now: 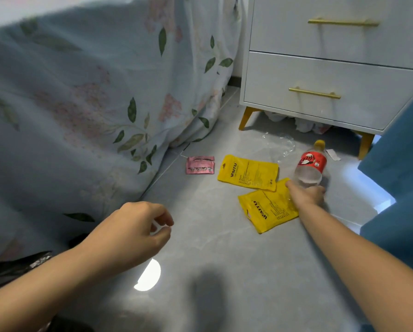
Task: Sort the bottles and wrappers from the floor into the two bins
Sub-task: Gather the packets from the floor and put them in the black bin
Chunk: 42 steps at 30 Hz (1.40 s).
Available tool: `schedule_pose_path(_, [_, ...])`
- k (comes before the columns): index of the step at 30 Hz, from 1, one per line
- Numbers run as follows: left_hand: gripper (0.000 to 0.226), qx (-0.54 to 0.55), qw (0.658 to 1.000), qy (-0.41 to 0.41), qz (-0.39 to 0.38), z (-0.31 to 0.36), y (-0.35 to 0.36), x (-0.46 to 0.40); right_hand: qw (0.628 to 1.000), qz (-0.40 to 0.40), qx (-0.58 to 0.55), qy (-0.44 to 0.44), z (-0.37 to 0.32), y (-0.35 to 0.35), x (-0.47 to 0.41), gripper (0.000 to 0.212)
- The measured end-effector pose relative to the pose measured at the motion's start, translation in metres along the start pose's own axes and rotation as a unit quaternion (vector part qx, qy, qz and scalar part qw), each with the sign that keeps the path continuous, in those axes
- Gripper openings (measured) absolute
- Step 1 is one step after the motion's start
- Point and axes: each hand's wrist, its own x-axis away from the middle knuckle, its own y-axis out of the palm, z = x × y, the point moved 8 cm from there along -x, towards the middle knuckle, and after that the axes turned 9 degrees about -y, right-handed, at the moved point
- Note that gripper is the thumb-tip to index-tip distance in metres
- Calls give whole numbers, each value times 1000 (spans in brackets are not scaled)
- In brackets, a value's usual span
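Head view: right hand (307, 194) grips clear plastic bottle (309, 167) (red label); left hand (138, 226) loosely curled, empty.

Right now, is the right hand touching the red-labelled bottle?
Touching: the head view shows the right hand gripping the base of the red-labelled bottle.

Grey floor (212, 259): wrappers (247, 172), bottle (311, 165).

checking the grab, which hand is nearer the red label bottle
Right. The right hand grips the base of the red label bottle. The left hand hovers over bare floor well to its left, holding nothing.
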Motion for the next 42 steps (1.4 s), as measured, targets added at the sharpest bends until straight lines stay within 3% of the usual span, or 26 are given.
schedule_pose_path(2, [11, 17, 1000, 2, 4, 5, -6, 6, 996, 10, -67, -55, -17, -1, 21, 74])
schedule_pose_path(4, [9, 42, 999, 6, 9, 9, -17, 12, 980, -41, -163, -103, -42, 6, 50, 69])
schedule_pose_path(6, [7, 82, 996, 6, 17, 10, -32, 20, 945, -151, -263, -122, -70, 20, 91, 74])
schedule_pose_path(9, [9, 191, 981, -5, 28, -1, -59, 35, 863, -334, -356, -130, -105, 38, 167, 71])
schedule_pose_path(12, [45, 327, 944, -16, 53, -22, -86, 60, 781, -472, -389, -123, -130, 42, 252, 52])
schedule_pose_path(16, [94, 452, 883, -48, 117, -60, -123, 103, 696, -618, -344, -125, -147, 42, 355, 80])
schedule_pose_path(18, [112, 514, 845, -68, 134, -84, -143, 126, 653, -676, -318, -123, -154, 42, 403, 81])
schedule_pose_path(20, [111, 569, 802, -91, 159, -115, -163, 155, 616, -721, -291, -129, -163, 43, 449, 80])
schedule_pose_path(22, [94, 607, 766, -107, 184, -145, -179, 190, 587, -754, -254, -149, -171, 45, 491, 74])
schedule_pose_path(25, [49, 618, 749, -119, 207, -180, -190, 246, 550, -784, -193, -211, -179, 52, 551, 70])
schedule_pose_path(27, [35, 619, 745, -138, 207, -201, -186, 281, 523, -798, -145, -261, -179, 58, 590, 68])
schedule_pose_path(29, [37, 615, 740, -165, 216, -222, -176, 315, 487, -820, -85, -288, -172, 63, 627, 60])
schedule_pose_path(35, [97, 626, 664, -239, 331, -280, -146, 416, 402, -828, 65, -386, -164, 65, 699, 49])
schedule_pose_path(38, [96, 644, 627, -240, 368, -294, -133, 447, 409, -811, 100, -406, -165, 67, 705, 64])
schedule_pose_path(42, [79, 643, 605, -243, 401, -303, -129, 477, 437, -793, 100, -413, -157, 68, 686, 46])
